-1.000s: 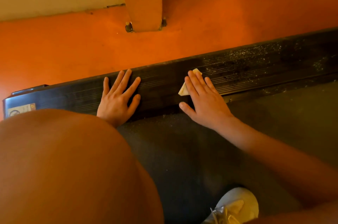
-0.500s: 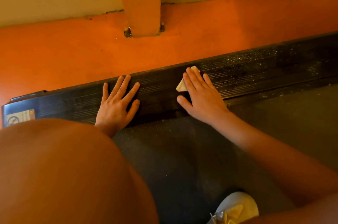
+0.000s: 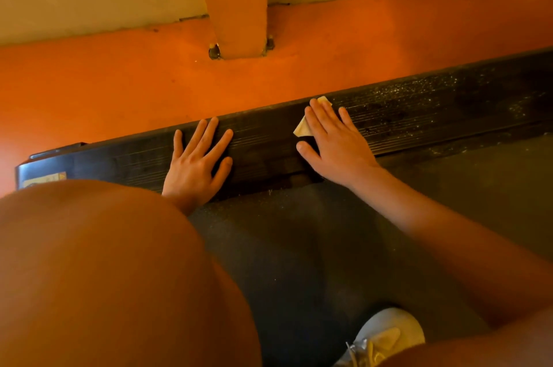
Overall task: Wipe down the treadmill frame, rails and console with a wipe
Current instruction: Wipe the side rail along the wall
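The treadmill's black ribbed side rail [image 3: 434, 115] runs across the view from lower left to upper right. My right hand [image 3: 332, 142] lies flat on it with straight fingers, pressing a small pale wipe [image 3: 302, 127] against the rail; only the wipe's corners show beside and beyond the fingers. My left hand [image 3: 197, 163] rests flat on the rail to the left, fingers spread, holding nothing. Right of my right hand the rail is speckled with pale dust; the stretch between my hands looks darker.
The dark treadmill belt [image 3: 299, 247] lies on the near side of the rail. Beyond the rail is an orange floor [image 3: 119, 82] with an orange post [image 3: 239, 7] bolted down. My knee [image 3: 104, 277] fills the lower left; a white shoe [image 3: 386, 336] stands on the belt.
The right hand with the wipe stays on the same stretch of rail, edging slightly left toward the left hand. The left hand stays planted.
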The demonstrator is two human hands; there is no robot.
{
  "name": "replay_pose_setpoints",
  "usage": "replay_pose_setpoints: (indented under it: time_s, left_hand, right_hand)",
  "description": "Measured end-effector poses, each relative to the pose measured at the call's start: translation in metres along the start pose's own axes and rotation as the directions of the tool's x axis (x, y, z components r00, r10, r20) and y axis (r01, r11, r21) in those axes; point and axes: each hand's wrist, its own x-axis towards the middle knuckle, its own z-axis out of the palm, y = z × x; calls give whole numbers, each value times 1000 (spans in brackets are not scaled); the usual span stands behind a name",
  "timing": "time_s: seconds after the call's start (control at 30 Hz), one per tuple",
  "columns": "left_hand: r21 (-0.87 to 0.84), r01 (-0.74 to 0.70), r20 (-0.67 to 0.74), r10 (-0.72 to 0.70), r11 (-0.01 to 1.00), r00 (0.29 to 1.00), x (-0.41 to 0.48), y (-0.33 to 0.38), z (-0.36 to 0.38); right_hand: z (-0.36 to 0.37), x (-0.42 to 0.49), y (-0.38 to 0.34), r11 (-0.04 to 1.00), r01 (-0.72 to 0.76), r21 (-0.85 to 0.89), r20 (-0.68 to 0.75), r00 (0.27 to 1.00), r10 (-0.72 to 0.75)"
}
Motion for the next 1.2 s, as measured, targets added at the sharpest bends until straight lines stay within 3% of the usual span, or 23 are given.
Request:
replay_pose_setpoints:
  time_s: [0.13, 0.27, 0.47, 0.57, 0.67, 0.77, 0.9, 1.1, 1.2]
  left_hand:
    - [26, -20, 83, 18, 999, 996, 2, 0, -5]
    - [67, -65, 264, 45, 996, 964, 9, -3, -23]
    - [230, -280, 649, 68, 932, 758, 40, -7, -75]
    - [258, -407, 715, 111, 876, 691, 58, 4, -89]
    - [189, -393, 684, 167, 900, 711, 74, 30, -82]
    - [97, -164, 577, 79, 982, 813, 81, 72, -55]
    - [58, 64, 371, -81, 996, 925, 73, 113, -19]
    - [45, 61, 165, -68, 997, 984, 64, 113, 7]
    - [75, 37, 126, -47, 996, 991, 66, 109, 13]
  right_hand:
    - [15, -42, -6, 999, -26, 47, 9, 1000, 26]
    - [15, -42, -2, 998, -21, 56, 3, 1000, 21]
    - [15, -34, 7, 999, 7, 46, -39, 999, -6]
    - [17, -33, 5, 998, 13, 59, -83, 996, -8]
    - [16, -32, 6, 998, 22, 50, -88, 996, -17]
    - [11, -27, 6, 998, 16, 63, -84, 996, -10]
    - [6, -27, 8, 993, 28, 112, -67, 998, -21]
    - [8, -32, 20, 991, 77, 107, -52, 996, -72]
    - [10, -24, 22, 993, 79, 93, -63, 995, -73]
